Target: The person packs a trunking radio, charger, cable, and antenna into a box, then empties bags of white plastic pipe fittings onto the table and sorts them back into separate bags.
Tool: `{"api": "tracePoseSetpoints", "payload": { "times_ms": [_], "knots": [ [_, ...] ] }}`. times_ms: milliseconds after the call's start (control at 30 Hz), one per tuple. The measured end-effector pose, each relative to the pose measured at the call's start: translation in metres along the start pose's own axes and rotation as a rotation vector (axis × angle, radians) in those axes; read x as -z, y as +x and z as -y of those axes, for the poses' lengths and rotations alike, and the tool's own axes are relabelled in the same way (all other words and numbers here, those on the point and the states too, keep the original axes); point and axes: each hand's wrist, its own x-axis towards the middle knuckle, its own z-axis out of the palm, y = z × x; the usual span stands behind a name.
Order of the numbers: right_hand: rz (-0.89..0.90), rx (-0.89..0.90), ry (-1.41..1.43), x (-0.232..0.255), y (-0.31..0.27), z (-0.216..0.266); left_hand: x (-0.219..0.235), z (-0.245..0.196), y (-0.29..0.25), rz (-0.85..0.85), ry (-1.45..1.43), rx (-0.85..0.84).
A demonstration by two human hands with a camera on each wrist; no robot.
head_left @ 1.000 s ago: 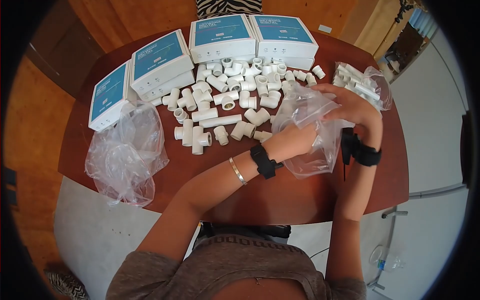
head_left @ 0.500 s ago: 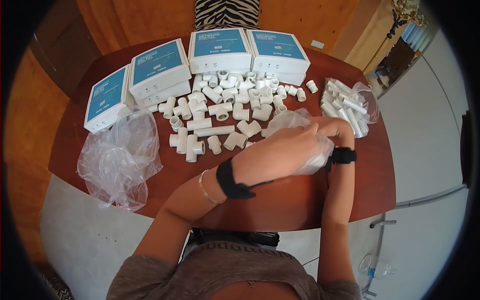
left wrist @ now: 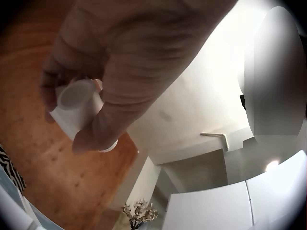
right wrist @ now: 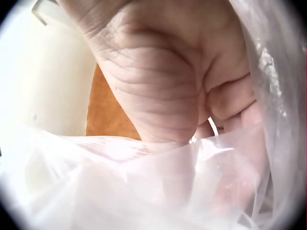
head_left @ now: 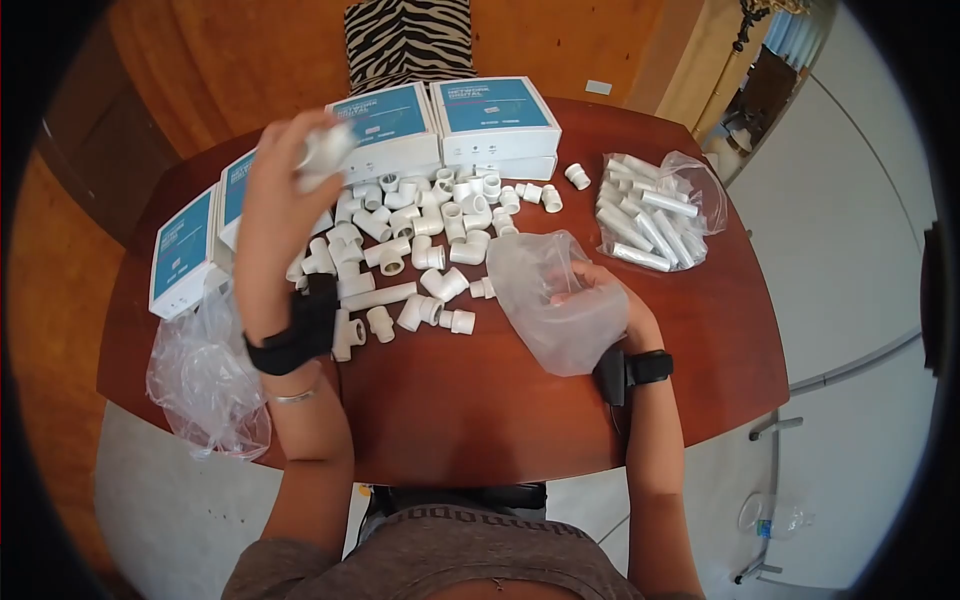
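My left hand [head_left: 275, 205] is raised over the left part of the table, in front of the blue-topped boxes. Its fingers and thumb grip a white pipe fitting [head_left: 328, 150], blurred in the head view. The left wrist view shows the round open end of this fitting [left wrist: 76, 98] between fingers and thumb. At the right, my right hand [head_left: 615, 300] holds a clear plastic bag [head_left: 545, 320] above the table. In the right wrist view the bag's film [right wrist: 91, 187] covers the thumb and fingertips.
Many white pipe fittings [head_left: 430, 250] lie loose across the middle of the table [head_left: 480, 410]. Behind them stand white boxes with blue tops [head_left: 497, 120]. A bag of white pipe pieces [head_left: 650, 215] lies at the right, and a crumpled clear bag [head_left: 210, 370] at the left edge.
Both hands were together at the plastic bag on the right. My left hand has since swung up and left with a white fitting, while my right hand keeps the bag. The view has shifted.
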Motion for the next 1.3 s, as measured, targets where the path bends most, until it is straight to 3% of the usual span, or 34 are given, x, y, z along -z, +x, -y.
{"api": "tracePoseSetpoints", "payload": {
  "times_ms": [33,67,133,233,267,300,367,500,700,767,800,833,900,1100,1233,1300],
  "knots": [
    [-0.002,0.011,0.006,0.002,-0.003,-0.001,0.010,0.020,-0.005,0.046,0.126,0.027],
    [0.008,-0.020,0.238,0.004,-0.005,-0.003,0.017,0.034,-0.008,0.045,0.138,0.021],
    [0.022,-0.036,0.600,0.003,-0.011,-0.006,0.024,0.055,-0.020,0.495,0.146,0.305],
    [0.013,0.024,0.722,0.001,-0.018,-0.006,0.006,0.070,-0.033,0.591,0.200,0.222],
    [0.011,0.038,0.738,0.001,-0.020,-0.005,-0.004,0.070,-0.037,0.575,0.173,0.171],
    [0.009,0.047,0.751,0.002,-0.021,-0.005,-0.009,0.068,-0.043,0.616,0.164,0.306],
    [0.006,0.059,0.767,0.002,-0.022,-0.005,-0.020,0.068,-0.054,0.596,0.159,0.331],
    [0.001,0.078,0.795,0.007,-0.024,-0.004,-0.036,0.078,-0.073,0.542,0.192,0.298],
    [0.017,0.097,0.857,0.011,-0.024,-0.007,-0.052,0.085,-0.090,0.472,0.171,0.153],
    [0.039,0.102,0.889,0.010,-0.022,-0.010,-0.055,0.050,-0.091,0.373,0.525,-0.031],
    [0.050,0.104,0.902,0.010,-0.021,-0.011,-0.055,0.046,-0.088,0.423,0.410,-0.089],
    [0.059,0.108,0.916,0.010,-0.021,-0.013,-0.055,0.036,-0.086,0.546,0.403,-0.051],
    [0.076,0.115,0.945,0.012,-0.020,-0.018,-0.061,0.033,-0.087,0.630,0.426,-0.082],
    [0.113,0.080,0.874,0.023,-0.016,-0.017,-0.077,0.031,-0.079,0.693,0.552,-0.298],
    [0.174,0.079,0.816,0.028,-0.007,-0.027,-0.071,0.013,-0.043,0.861,0.416,-0.136],
    [0.188,0.078,0.811,0.030,-0.006,-0.028,-0.067,0.016,-0.014,0.784,0.385,-0.247]
  ]
}}
